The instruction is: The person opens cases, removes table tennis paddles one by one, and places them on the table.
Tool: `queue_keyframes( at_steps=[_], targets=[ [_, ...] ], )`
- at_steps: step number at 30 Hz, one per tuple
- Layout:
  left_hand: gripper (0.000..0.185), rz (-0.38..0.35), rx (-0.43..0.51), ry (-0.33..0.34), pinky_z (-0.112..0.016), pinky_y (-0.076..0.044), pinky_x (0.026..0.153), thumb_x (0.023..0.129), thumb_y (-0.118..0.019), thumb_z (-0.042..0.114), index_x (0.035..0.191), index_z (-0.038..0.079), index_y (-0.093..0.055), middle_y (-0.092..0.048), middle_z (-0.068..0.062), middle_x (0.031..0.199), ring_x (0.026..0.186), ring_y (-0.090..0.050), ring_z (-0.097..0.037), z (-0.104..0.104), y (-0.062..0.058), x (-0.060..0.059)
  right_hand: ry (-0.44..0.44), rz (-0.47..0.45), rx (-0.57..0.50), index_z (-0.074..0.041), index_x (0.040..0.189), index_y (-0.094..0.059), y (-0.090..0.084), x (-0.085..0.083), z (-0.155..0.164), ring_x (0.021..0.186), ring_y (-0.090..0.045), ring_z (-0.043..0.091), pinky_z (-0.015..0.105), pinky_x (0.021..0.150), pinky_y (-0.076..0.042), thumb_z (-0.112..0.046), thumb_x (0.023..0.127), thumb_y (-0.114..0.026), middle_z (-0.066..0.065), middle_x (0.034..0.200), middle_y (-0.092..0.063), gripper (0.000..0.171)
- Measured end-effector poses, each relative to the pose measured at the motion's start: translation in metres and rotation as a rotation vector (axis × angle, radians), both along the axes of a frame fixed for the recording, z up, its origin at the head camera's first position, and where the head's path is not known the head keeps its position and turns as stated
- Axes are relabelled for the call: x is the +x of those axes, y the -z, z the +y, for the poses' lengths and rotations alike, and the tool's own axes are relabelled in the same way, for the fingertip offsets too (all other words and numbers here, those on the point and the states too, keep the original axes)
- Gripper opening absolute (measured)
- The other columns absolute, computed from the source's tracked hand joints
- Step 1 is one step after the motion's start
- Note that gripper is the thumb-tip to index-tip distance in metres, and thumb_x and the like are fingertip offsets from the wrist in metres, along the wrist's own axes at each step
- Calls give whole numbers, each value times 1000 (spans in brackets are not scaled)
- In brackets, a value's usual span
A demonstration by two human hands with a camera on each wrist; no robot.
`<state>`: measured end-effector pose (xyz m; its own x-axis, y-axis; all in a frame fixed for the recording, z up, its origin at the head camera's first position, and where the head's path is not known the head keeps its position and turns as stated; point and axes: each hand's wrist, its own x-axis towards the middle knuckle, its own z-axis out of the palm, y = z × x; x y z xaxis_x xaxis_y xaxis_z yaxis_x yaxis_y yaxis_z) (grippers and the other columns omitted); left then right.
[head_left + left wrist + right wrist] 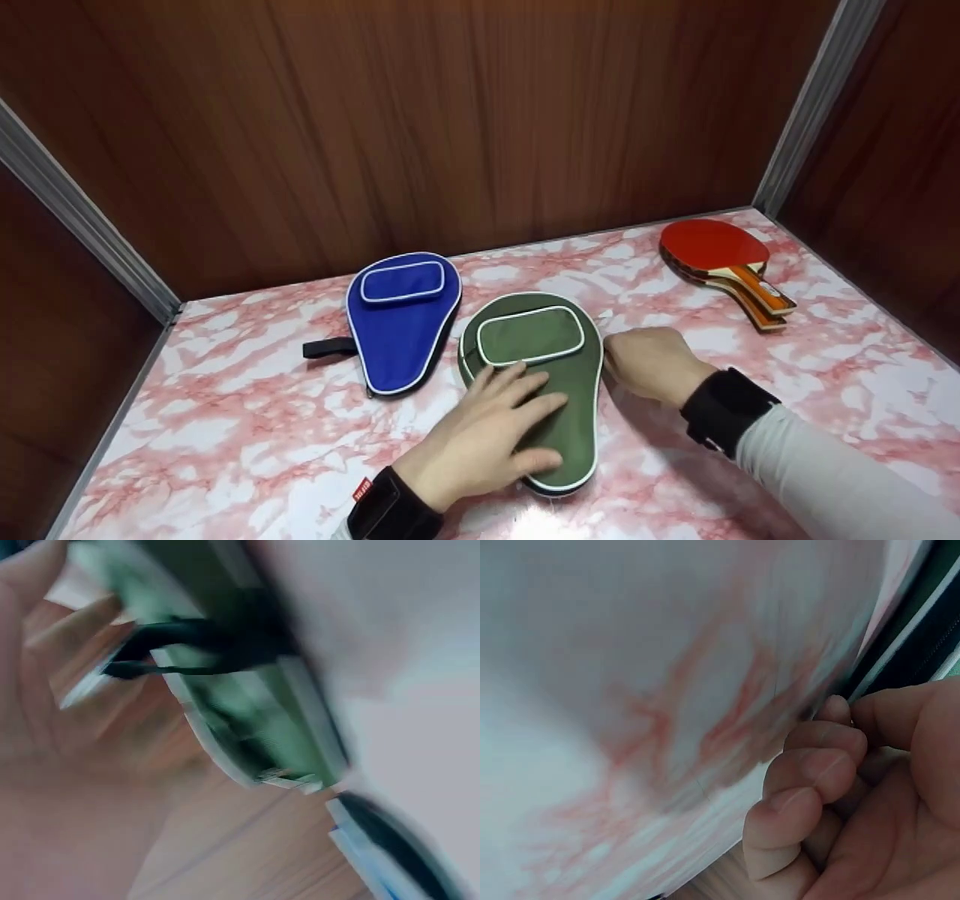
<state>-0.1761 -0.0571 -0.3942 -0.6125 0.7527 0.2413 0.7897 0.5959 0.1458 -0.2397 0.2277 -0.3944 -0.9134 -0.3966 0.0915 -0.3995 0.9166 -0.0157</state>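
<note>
Broadly, counter point(247, 420): red-and-white marbled top, carrying all things noted below.
Green case point(574, 420): flat on the counter, between both grips; narrow end toward the person.
Blue case point(401, 330): apart, farther back and left; black strap point(328, 348) sticking out leftward.
Paddles point(712, 244): two, stacked at far right, red face up, well clear of both cases.
Left grip point(487, 442): fingers spread, laid over the green case below its pocket point(531, 335).
Right grip point(654, 364): fingers curled, thumb and forefinger pinching at the green case's right edge.
Zip point(930, 645): along that edge; any zip pull hidden by the fingertips.
Step in hand: probably working the zip; opening or closing, cannot tell.
Next move: seems to call for left steadying, right tracing the edge.
</note>
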Motion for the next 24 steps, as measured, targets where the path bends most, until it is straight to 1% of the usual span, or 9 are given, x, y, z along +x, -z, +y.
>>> queue_keyframes(
  at_steps=[1,3,4,5,8,11,17,24],
  targets=[
    [70,-62,-5,0,-62,-29,128,102,-72,60,161,24,-59,-43,-10,173,163,-32,-37,0,3,0,-4,-1,2,-17,73,-60,1,-2,0,65,-68,29,56,62,-57,-19,102,-65,2,63,-61,29],
    [77,-157,-6,-12,-62,-27,128,102,-69,65,167,27,-51,-40,-10,175,165,-27,-37,1,6,2,-12,-8,2,-16,76,-61,2,-4,1,67,-69,29,56,65,-59,-19,104,-64,3,64,-61,28],
    [79,-174,-8,-17,-62,-28,128,101,-69,66,167,29,-50,-38,-10,176,166,-26,-38,1,6,3,-18,-10,-3,-16,77,-62,2,-4,2,68,-69,30,56,67,-59,-19,104,-64,2,65,-61,27],
    [80,-175,-12,-20,-62,-29,128,100,-69,68,168,31,-50,-38,-11,176,165,-27,-38,2,7,3,-25,-7,-12,-16,79,-63,3,-4,3,69,-70,30,56,68,-59,-19,105,-63,2,65,-61,27],
    [77,-146,-21,-21,-63,-31,127,99,-69,70,166,35,-51,-39,-13,174,164,-30,-40,4,6,4,-35,7,-40,-15,80,-64,5,-1,3,70,-70,30,55,69,-59,-19,106,-63,2,65,-60,26],
    [76,-128,-18,-8,-61,-31,127,99,-69,69,165,35,-53,-40,-14,173,162,-32,-40,4,6,4,-37,19,-63,-15,81,-64,6,3,3,70,-71,31,56,69,-58,-18,106,-63,3,67,-61,26],
    [74,-139,-1,-5,-61,-30,127,100,-71,67,164,35,-54,-41,-14,173,162,-33,-39,4,6,4,-58,40,-67,-18,79,-62,8,14,1,70,-72,31,55,67,-59,-18,106,-64,3,67,-63,27],
    [74,-132,14,-1,-60,-31,127,99,-73,66,163,34,-56,-42,-14,172,162,-33,-38,4,7,3,-77,69,-62,-18,78,-59,10,29,-3,69,-72,31,54,67,-58,-18,107,-62,3,65,-62,30]
  ],
)
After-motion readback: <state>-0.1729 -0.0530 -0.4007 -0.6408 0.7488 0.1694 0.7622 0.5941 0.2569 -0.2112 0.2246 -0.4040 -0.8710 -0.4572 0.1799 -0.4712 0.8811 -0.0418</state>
